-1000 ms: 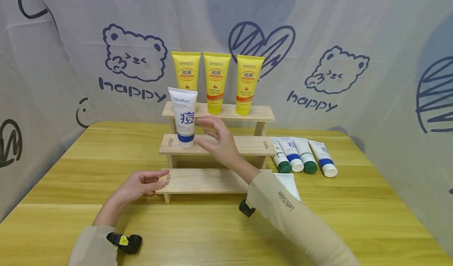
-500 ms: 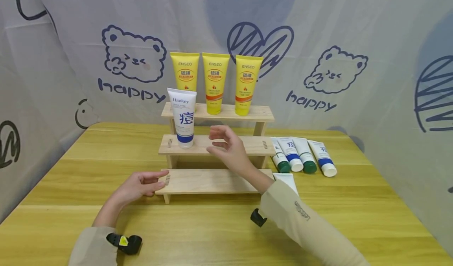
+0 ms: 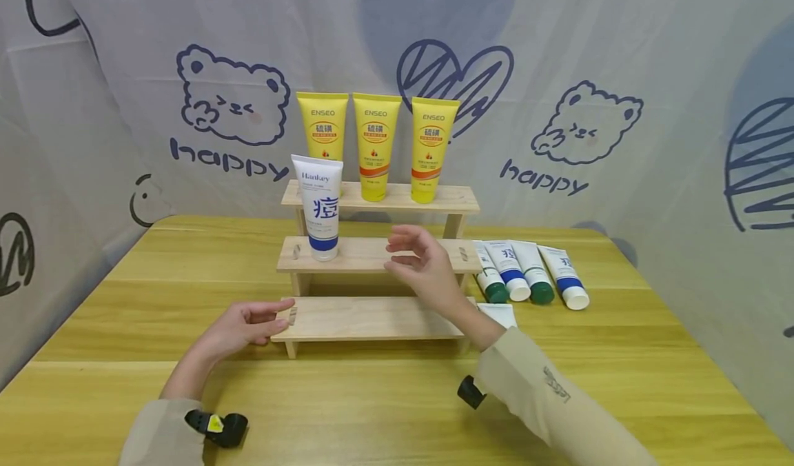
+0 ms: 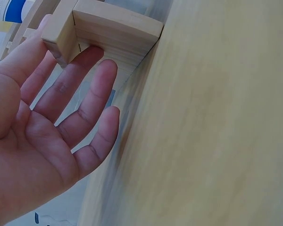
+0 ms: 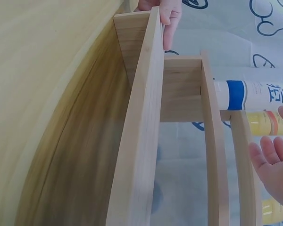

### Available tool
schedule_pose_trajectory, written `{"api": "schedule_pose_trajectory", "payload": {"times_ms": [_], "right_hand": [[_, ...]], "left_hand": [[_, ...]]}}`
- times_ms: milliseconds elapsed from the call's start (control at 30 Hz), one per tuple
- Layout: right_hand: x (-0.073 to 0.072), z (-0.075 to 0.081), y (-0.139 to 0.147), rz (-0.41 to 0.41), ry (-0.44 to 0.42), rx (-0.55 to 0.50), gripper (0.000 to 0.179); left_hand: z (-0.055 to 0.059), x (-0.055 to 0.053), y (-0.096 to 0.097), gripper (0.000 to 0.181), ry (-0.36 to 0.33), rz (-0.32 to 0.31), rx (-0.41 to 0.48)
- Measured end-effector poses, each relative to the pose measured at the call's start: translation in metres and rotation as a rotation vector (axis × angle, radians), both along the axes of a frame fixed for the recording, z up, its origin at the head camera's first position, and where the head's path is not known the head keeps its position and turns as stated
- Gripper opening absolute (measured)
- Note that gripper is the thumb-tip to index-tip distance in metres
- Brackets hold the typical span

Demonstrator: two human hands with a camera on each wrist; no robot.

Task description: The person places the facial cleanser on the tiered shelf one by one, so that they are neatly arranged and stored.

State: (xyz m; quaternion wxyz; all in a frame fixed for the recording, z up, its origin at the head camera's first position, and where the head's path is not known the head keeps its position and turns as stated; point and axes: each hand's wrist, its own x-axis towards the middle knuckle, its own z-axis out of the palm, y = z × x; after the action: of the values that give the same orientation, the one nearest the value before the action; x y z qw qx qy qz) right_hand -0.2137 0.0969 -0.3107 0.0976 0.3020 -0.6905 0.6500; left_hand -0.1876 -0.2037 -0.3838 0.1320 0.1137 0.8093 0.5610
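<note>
My left hand (image 3: 238,328) holds the left end of the bottom step of a three-tier wooden display stand (image 3: 372,318). In the left wrist view, fingers (image 4: 92,54) of that hand reach beneath the step's corner. My right hand (image 3: 428,269) holds nothing, its fingers loosely bent, in front of the middle step's right half. On that middle step, towards the left, a white squeeze tube (image 3: 319,207) with a blue band stands upright on its cap. Three yellow squeeze tubes (image 3: 375,145) stand on the top step, the left one partly hidden by the white tube.
Several white tubes (image 3: 527,273) with green or white caps lie on the wooden table (image 3: 620,356) right of the stand. Another white tube (image 3: 499,313) lies nearer, partly behind my right forearm. A printed cloth (image 3: 347,32) hangs behind.
My right hand has drawn back to the right, away from the white tube, which stays upright on the middle step. My left hand stays at the bottom step's end.
</note>
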Motion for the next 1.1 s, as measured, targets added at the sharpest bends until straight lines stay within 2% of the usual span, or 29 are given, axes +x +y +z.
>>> {"api": "schedule_pose_trajectory", "payload": {"times_ms": [133, 367, 633, 833, 1100], "right_hand": [[0.002, -0.002, 0.008, -0.021, -0.016, 0.001, 0.041], [0.004, -0.007, 0.025, -0.053, 0.025, 0.008, 0.038], [0.010, -0.009, 0.042, -0.076, 0.006, 0.020, 0.035], [0.015, -0.014, 0.053, -0.074, 0.028, 0.028, 0.031], [0.020, -0.020, 0.066, -0.121, 0.039, 0.019, 0.029]], "left_hand": [[0.000, 0.000, 0.000, 0.051, 0.003, 0.000, -0.001], [-0.001, 0.000, 0.000, 0.051, 0.014, 0.001, -0.005], [0.000, 0.000, 0.000, 0.050, 0.016, -0.003, 0.002], [0.000, 0.001, 0.000, 0.050, 0.021, -0.007, 0.006], [0.000, 0.001, -0.001, 0.050, 0.019, -0.008, 0.005]]}}
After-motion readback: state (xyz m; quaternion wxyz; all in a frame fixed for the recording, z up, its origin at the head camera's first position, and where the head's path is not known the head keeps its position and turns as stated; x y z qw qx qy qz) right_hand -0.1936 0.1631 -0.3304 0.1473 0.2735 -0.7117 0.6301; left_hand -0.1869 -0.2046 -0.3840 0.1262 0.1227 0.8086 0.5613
